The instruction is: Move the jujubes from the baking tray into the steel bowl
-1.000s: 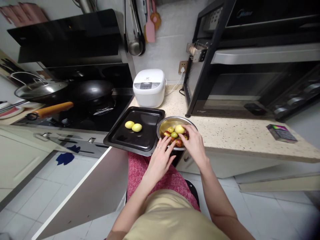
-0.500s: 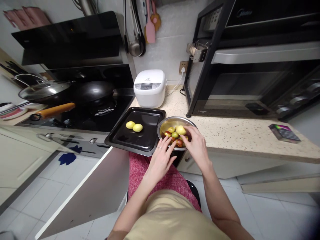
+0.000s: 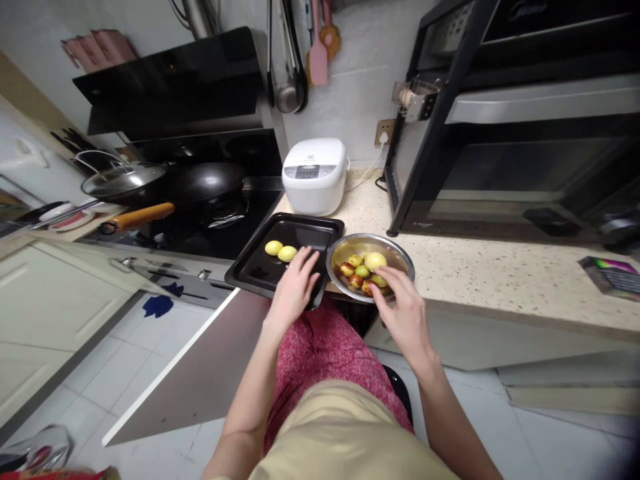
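Note:
My left hand (image 3: 295, 283) is over the right part of the black baking tray (image 3: 260, 278), its fingers stretched out and nothing seen in them. Just beyond those fingertips, two smooth yellow-green oval fruits (image 3: 280, 251) lie side by side on the tray. A steel bowl (image 3: 401, 257) stands to the tray's right, holding several jujubes (image 3: 355, 281) mottled green and reddish brown. One larger pale yellow fruit (image 3: 375, 261) rests at the bowl's far side. Over the bowl's near right rim, my right hand (image 3: 403, 310) has thumb and fingers apart, fingertips among the fruit.
Behind the tray stands a white rice cooker (image 3: 315, 177). A wok (image 3: 210, 183) and a lidded pan (image 3: 125, 180) sit on the stove at left; an orange handle (image 3: 143, 217) juts forward. An oven (image 3: 525, 167) is at right. Below, a cabinet door (image 3: 185, 367) hangs open.
My left hand has moved from the bowl's near rim leftward to the tray. My right fingers have drawn down from the pale yellow fruit. The view has turned left.

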`<action>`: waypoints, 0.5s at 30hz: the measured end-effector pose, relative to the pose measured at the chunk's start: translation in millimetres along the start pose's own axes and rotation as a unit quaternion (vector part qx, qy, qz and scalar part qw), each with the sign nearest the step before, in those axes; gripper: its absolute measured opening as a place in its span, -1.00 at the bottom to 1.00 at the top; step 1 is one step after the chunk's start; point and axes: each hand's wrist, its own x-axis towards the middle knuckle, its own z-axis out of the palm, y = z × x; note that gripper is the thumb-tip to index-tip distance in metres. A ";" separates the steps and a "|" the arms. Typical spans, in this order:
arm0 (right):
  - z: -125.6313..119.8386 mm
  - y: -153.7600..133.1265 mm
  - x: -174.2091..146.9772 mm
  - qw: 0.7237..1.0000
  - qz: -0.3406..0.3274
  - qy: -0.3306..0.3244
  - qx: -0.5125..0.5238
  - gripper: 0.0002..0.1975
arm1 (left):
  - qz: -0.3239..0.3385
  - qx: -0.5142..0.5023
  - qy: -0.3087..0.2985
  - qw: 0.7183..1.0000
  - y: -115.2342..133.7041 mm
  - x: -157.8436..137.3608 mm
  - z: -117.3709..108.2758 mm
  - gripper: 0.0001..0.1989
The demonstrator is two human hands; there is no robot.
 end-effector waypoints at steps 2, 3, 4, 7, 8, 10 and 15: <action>0.8 -3.0 -4.4 1.000 -0.008 0.007 0.007 -0.75 | -0.031 0.058 0.005 0.998 -26.1 8.2 -6.7 -0.54; 1.2 -4.1 -6.0 1.000 -0.011 0.010 0.010 -0.75 | -0.047 0.086 -0.001 0.995 -37.6 11.8 -9.3 -0.55; 1.4 -4.9 -7.3 1.000 -0.013 0.014 0.013 -0.76 | -0.063 0.111 -0.013 0.992 -47.4 15.0 -11.5 -0.56; 1.6 -5.9 -9.4 0.999 -0.017 0.024 0.018 -0.78 | -0.092 0.167 -0.067 0.979 -62.8 22.4 -17.1 -0.54; 1.5 -5.9 -9.7 0.999 -0.019 0.027 0.019 -0.79 | -0.097 0.180 -0.082 0.975 -63.5 24.3 -18.7 -0.53; 1.2 -5.4 -10.2 0.999 -0.021 0.032 0.021 -0.80 | -0.109 0.207 -0.102 0.967 -59.9 27.9 -21.8 -0.51; 1.5 -2.9 -13.2 0.999 -0.018 0.026 0.021 -0.80 | -0.124 0.248 -0.130 0.952 -44.4 35.9 -25.0 -0.50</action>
